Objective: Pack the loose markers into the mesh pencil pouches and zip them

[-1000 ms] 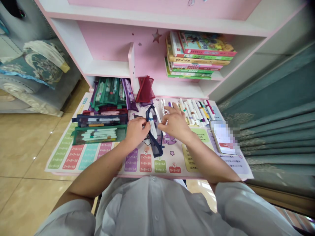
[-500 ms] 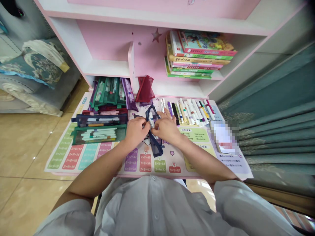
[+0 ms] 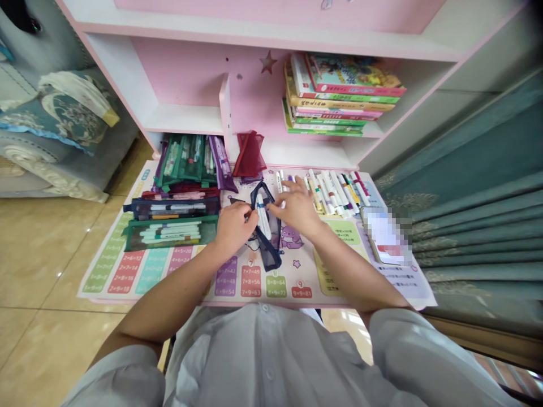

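Note:
A navy mesh pencil pouch [image 3: 270, 255] lies open on the printed desk mat, with white markers [image 3: 263, 219] inside it. Its left edge is pinched by my left hand [image 3: 236, 227], thumb against the fingers. My right hand [image 3: 299, 208] is to the right of the pouch, fingers apart and reaching over the left end of a row of loose markers [image 3: 333, 192]. Part of that row is covered by the hand, and I see no marker in its grasp. Most caps in the row are hidden or too small to tell apart.
Filled mesh pouches, a green one [image 3: 207, 230] and a navy one [image 3: 146, 208] among them, lie on the left. Dark red pouches [image 3: 249, 155] rest at the back. A phone [image 3: 385, 236] lies right. Stacked books [image 3: 335, 104] stand on the shelf.
My right hand has left the pouch and moved right and slightly up to the loose markers, its fingers spreading. The markers inside the pouch now show more fully. My left hand stays put.

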`<state>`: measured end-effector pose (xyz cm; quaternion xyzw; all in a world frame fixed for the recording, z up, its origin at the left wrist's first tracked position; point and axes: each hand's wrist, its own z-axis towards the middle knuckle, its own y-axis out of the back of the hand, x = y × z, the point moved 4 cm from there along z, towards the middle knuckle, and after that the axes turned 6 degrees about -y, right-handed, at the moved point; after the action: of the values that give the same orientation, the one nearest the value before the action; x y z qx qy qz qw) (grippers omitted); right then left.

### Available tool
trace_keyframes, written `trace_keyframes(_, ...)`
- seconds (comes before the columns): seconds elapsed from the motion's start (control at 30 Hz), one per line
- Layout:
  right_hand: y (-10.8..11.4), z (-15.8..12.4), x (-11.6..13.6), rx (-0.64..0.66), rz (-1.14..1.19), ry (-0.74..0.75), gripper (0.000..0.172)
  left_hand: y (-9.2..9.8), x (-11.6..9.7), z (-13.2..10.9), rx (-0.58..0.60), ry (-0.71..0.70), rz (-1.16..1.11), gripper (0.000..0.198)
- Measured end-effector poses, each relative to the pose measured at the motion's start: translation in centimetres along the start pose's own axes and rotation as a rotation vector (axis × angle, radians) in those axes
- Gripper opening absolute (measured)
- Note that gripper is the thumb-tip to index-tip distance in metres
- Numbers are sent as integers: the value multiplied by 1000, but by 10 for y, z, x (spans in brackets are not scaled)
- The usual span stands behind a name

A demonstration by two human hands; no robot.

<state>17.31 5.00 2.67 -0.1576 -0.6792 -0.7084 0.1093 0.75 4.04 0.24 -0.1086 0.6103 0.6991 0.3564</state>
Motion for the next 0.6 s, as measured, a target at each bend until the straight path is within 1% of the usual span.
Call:
trace_keyframes(0.1, 9, 21, -27, -83, -63, -155, 20, 0, 1, -1, 0, -8, -9, 30)
trace_keyframes(0.2, 9, 39, -56, -79, -177, -295, 25, 0, 1, -1, -2, -22, -10, 31)
trace_keyframes(0.3, 1, 50, -77, -47, -273, -371, 37, 1, 0, -1, -2, -22, -3, 30)
trace_keyframes(0.37, -5, 54, -84, -25, -309, -394, 46, 1, -1, -1, 2, -18, -2, 30)
trace_keyframes(0.43, -9, 56, -87, -12, -333, -405, 52, 1, -1, -1, 5, -14, -5, 30)
trace_keyframes(0.5, -12, 56, -87, -9, -351, -407, 54, 0, -1, -1, 7, -16, -8, 30)
trace_keyframes(0.6, -11, 56, -85, -33, -367, -405, 52, 0, 0, -1, 10, -18, -7, 30)
